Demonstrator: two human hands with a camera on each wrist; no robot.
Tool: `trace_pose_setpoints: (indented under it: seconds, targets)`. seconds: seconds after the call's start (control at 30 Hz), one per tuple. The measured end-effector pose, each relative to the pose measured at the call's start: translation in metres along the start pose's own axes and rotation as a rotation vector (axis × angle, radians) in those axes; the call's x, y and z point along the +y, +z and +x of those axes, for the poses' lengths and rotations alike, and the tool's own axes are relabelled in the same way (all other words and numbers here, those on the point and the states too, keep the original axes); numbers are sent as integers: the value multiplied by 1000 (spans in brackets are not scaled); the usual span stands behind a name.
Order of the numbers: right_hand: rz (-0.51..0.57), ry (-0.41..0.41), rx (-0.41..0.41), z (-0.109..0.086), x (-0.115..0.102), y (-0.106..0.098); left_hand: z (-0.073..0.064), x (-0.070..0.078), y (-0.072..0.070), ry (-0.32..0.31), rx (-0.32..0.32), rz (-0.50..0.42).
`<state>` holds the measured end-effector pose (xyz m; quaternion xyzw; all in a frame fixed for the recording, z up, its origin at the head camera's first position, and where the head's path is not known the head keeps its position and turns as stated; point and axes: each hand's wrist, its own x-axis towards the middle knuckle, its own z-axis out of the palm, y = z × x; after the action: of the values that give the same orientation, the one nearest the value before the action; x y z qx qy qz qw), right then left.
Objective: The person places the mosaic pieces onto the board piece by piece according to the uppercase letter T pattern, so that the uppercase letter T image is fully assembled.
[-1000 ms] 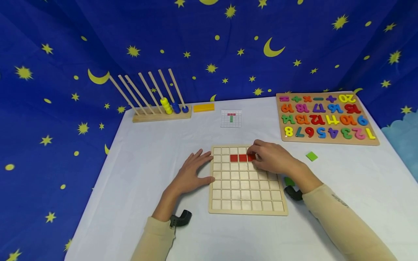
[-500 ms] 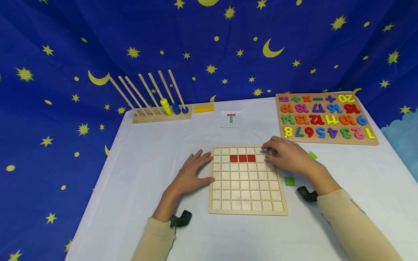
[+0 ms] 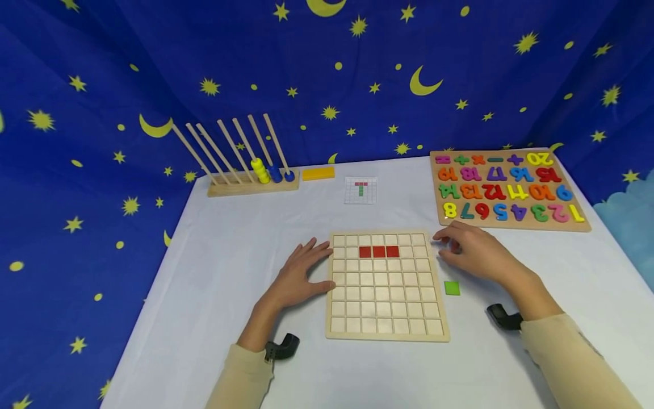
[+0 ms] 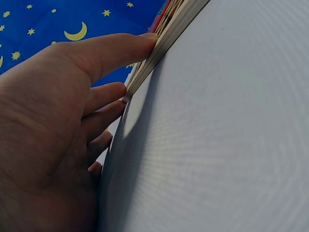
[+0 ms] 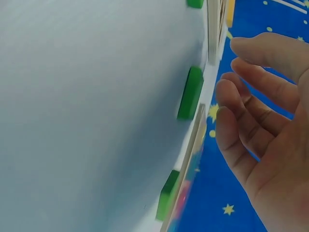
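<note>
A wooden grid board (image 3: 389, 335) lies flat on the table, with three red tiles (image 3: 378, 251) side by side in its second row from the far edge. My left hand (image 3: 298, 276) rests at the board's left edge, thumb and fingertips against the rim and fingers spread. Off the board's far right corner is my right hand (image 3: 477, 250), its fingers loosely bent and nothing between them in the right wrist view. A green tile (image 3: 452, 288) lies beside the board's right edge. Two more green tiles, one (image 5: 191, 94) near my fingers and another (image 5: 167, 195), show in the right wrist view.
Behind the board lies a small pattern card (image 3: 360, 190) with a red and green T. A peg abacus (image 3: 252, 184) and a yellow block (image 3: 318, 174) stand at the back left. The number puzzle board (image 3: 511, 222) occupies the back right, before a starry blue cloth (image 3: 286, 51).
My right hand has let go of the rightmost red tile and moved right, off the board, now covering a green tile seen before. My left hand has stayed at the board's edge.
</note>
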<state>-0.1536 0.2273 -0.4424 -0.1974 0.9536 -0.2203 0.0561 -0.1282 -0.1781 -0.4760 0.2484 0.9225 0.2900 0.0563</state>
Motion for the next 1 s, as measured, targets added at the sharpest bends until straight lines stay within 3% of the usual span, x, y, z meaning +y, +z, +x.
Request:
trace_pose_setpoints:
  seconds: [0.23, 0.57, 0.77, 1.0]
  targets:
    - [-3, 37, 14, -12, 9, -3, -1, 2, -1, -21, -6, -4]
    - [33, 127, 57, -27, 25, -18, -1, 2, -1, 5, 6, -8]
    - [70, 198, 44, -31, 34, -23, -1, 1, -1, 2, 1, 3]
    - [26, 255, 13, -37, 45, -25, -1, 2, -1, 11, 7, -13]
